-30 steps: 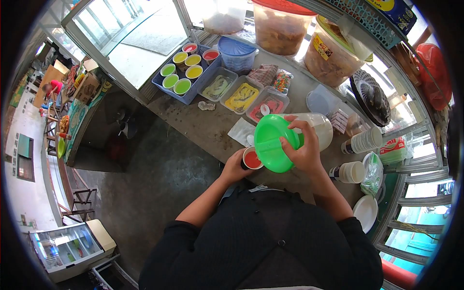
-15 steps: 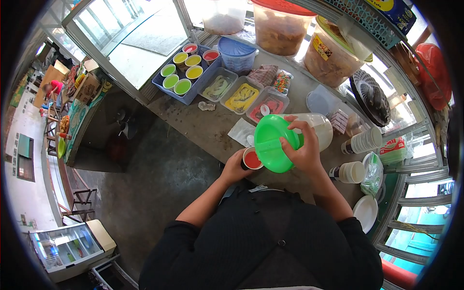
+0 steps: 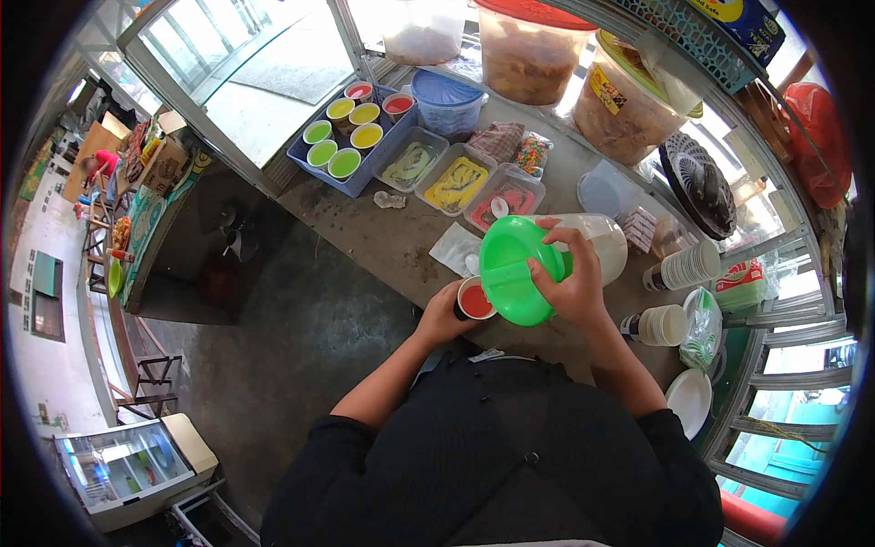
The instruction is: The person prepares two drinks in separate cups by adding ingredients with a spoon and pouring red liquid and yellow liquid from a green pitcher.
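Note:
My left hand (image 3: 444, 316) is wrapped round a paper cup (image 3: 476, 299) with red contents. Gripped by my right hand (image 3: 574, 273) is a clear pitcher (image 3: 606, 251) with a green lid (image 3: 515, 272), tilted so that its lid end is at the cup's rim. Beyond the hands stand open tubs of green (image 3: 410, 164), yellow (image 3: 456, 186) and red (image 3: 506, 201) stuff; a spoon lies in the red one. A white packet (image 3: 455, 249) lies beside the cup.
A blue basket (image 3: 354, 185) holds several filled cups. Large food tubs (image 3: 533, 55) line the back. Stacked paper cups (image 3: 684, 266), a white plate (image 3: 690, 401) and a bagged green item (image 3: 702, 333) are at the right. Another person (image 3: 105, 164) is far left.
Both hands, the cup and the pitcher hold nearly the same position. The far person at the left has shifted slightly.

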The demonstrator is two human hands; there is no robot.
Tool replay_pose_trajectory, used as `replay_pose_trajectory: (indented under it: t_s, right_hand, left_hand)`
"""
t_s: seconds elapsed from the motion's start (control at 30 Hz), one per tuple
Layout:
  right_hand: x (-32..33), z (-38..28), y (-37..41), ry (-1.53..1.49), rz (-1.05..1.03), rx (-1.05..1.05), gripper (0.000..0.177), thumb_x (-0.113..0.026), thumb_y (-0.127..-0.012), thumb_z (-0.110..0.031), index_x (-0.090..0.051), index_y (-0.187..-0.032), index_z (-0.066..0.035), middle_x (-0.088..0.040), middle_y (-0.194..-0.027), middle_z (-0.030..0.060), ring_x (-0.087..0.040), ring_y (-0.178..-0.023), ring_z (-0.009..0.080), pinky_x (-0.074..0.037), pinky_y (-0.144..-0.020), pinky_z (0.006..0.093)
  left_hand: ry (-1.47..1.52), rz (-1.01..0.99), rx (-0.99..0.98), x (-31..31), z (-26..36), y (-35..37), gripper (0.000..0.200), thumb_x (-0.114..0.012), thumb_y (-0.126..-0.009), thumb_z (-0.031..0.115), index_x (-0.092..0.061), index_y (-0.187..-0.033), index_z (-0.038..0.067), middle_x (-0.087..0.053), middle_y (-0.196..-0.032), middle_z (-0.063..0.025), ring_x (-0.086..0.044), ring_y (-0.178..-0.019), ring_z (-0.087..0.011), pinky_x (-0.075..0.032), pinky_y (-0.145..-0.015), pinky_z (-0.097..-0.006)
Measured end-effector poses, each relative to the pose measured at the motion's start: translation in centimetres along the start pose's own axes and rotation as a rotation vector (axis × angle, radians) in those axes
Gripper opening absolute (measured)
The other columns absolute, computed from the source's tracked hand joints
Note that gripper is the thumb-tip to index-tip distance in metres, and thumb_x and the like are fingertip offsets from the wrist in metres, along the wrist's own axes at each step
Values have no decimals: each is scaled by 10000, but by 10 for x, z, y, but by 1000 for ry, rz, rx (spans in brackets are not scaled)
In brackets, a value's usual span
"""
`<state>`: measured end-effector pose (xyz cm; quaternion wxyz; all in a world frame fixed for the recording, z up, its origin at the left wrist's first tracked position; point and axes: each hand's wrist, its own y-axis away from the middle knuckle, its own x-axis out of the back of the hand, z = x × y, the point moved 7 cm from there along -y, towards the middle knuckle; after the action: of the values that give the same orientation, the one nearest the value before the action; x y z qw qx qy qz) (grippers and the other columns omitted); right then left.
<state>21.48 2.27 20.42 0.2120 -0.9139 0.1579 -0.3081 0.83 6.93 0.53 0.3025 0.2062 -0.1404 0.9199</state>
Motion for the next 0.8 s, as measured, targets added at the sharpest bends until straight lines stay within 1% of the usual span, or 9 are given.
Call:
replay_pose_trajectory:
  t_s: [0.5,0.67,0.7,0.8]
  right_hand:
    - [1,-1,-1,-3,2,-7,348,-764,-792,-126,-577,-1085,-113,-689,-1249,111,-611,-1120,359,-402,-1009,457]
    - [3,2,-2,-83,-29,-54,350,-769,-785,-109,-559,-1065,-99,-691,-1243,121,-621,-1131,355,-406,-1016,447]
    - [4,3,-4,-99,-40,-54,352,-770,-783,-102,-553,-1060,-95,-691,-1243,125,-622,-1138,354,-408,-1020,446]
    - [9,5,-7,-130,-10,-67,342,-763,-784,-70,-531,-1035,-79,-691,-1232,145,-625,-1159,317,-424,-1028,424]
  left_hand:
    - [-25,4,-11,0,1,0,743,-889,-680,198,-583,-1336,26,-658,-1262,-167,-649,-1173,-334,-516,-995,-409]
    - [-6,0,-8,0,-1,0,726,-890,-692,186,-588,-1332,24,-658,-1272,-160,-653,-1174,-315,-515,-996,-399]
    - [2,-6,2,-1,-2,0,722,-880,-692,186,-586,-1333,34,-650,-1282,-160,-641,-1184,-326,-511,-1002,-406]
    - [19,-13,21,-1,-3,0,713,-858,-693,187,-581,-1336,53,-634,-1303,-160,-618,-1206,-349,-502,-1014,-422]
